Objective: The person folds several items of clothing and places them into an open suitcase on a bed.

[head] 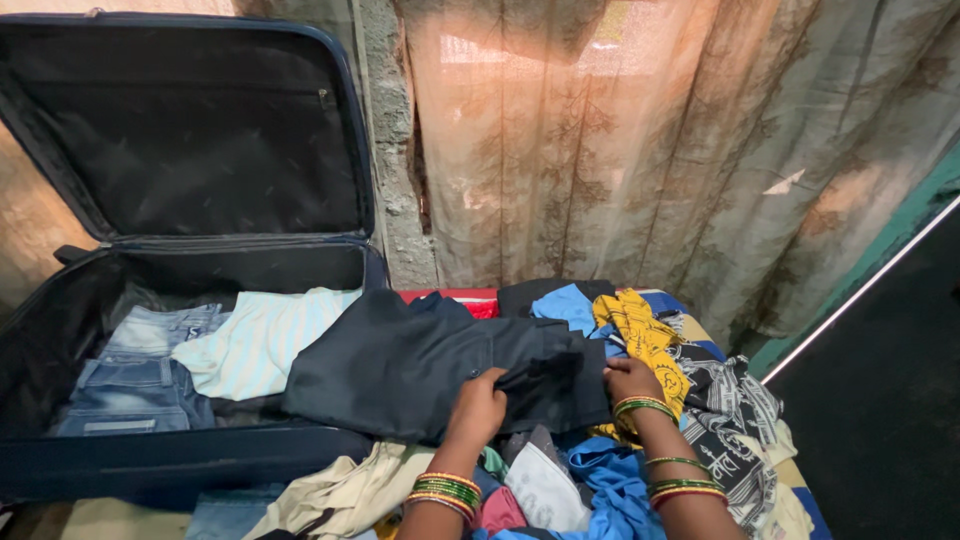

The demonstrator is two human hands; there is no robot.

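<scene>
Dark navy trousers (420,360) lie folded across the front wall of an open dark blue suitcase (180,460) and onto a pile of clothes. My left hand (478,405) grips a fold at their lower edge. At their right end my right hand (630,380) pinches the dark cloth. Both wrists wear green and gold bangles. Inside the suitcase lie folded pale blue jeans (140,370) and a white striped shirt (260,340).
A heap of mixed clothes spreads under my arms: a yellow patterned cloth (645,335), blue garments (610,490), a black and white print (735,420), a beige piece (340,490). The suitcase lid (190,130) stands upright against the wall. A brown curtain (650,150) hangs behind.
</scene>
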